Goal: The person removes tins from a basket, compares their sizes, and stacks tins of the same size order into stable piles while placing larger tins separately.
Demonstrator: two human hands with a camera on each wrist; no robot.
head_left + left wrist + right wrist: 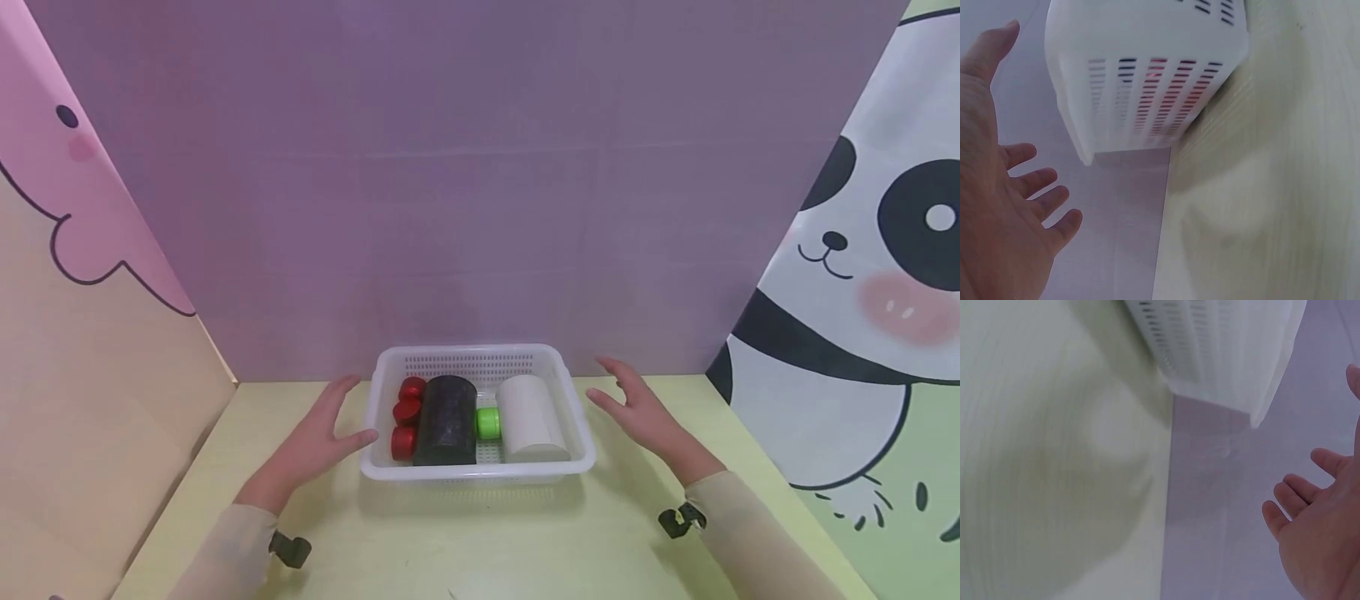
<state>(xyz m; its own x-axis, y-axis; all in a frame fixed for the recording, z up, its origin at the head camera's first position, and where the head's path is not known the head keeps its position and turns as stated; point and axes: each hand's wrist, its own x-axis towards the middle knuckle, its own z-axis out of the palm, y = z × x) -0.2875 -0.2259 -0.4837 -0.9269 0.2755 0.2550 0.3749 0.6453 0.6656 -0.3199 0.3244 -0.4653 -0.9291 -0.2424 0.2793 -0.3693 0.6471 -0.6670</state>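
Observation:
A white plastic basket (480,472) with slotted walls stands on the table, midway between my hands. Inside it lie a black cylinder (447,421), a white cylinder (531,417), several small red cylinders (407,412) on the left and a bright green one (488,423) between the two large ones. My left hand (318,442) hovers by the basket's left side, thumb and fingers spread apart, its thumb tip close to the rim. On the opposite side my right hand (641,412) is held apart from the wall, fingers extended. Both palms face the basket (1141,81) and hold nothing.
A pale wooden table (480,550) meets a purple backdrop (480,183) just behind the basket. Printed side panels flank it, a pink figure (90,183) on the left and a panda (847,350) on the right. Each wrist carries a small black camera mount (290,550).

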